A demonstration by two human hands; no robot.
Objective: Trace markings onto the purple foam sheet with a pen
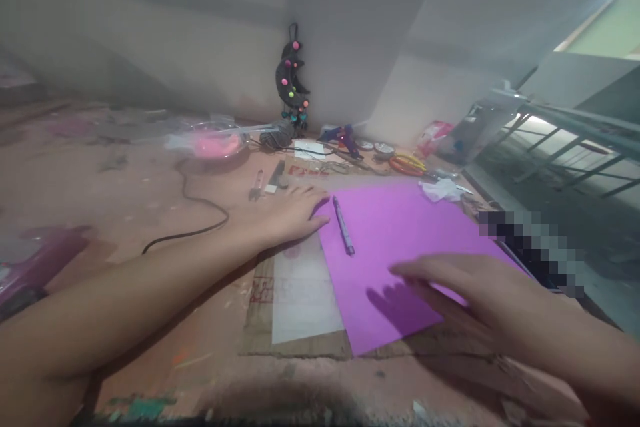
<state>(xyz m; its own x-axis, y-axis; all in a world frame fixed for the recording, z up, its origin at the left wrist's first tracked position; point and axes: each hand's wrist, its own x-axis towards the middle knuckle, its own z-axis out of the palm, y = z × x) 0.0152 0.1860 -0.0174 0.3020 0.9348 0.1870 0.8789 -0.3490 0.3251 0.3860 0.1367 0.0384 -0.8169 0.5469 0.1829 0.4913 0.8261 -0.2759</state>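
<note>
A purple sheet of paper [400, 247] lies on a piece of cardboard [263, 320] on the floor, with a white sheet [303, 293] partly under it. A pen [343, 225] rests on the purple sheet near its left edge. My left hand [290, 213] lies flat with fingers stretched out, fingertips touching the sheet's upper left corner. My right hand [465, 287] hovers over the lower right part of the purple sheet, fingers extended and apart, holding nothing.
A black cable [200, 213] snakes across the floor at left. Along the wall sit a pink bowl [215, 143], a glue gun [347, 139], orange scissors [407, 163], a black moon ornament [291, 80] and crumpled paper [440, 190]. A metal railing [560, 140] runs at right.
</note>
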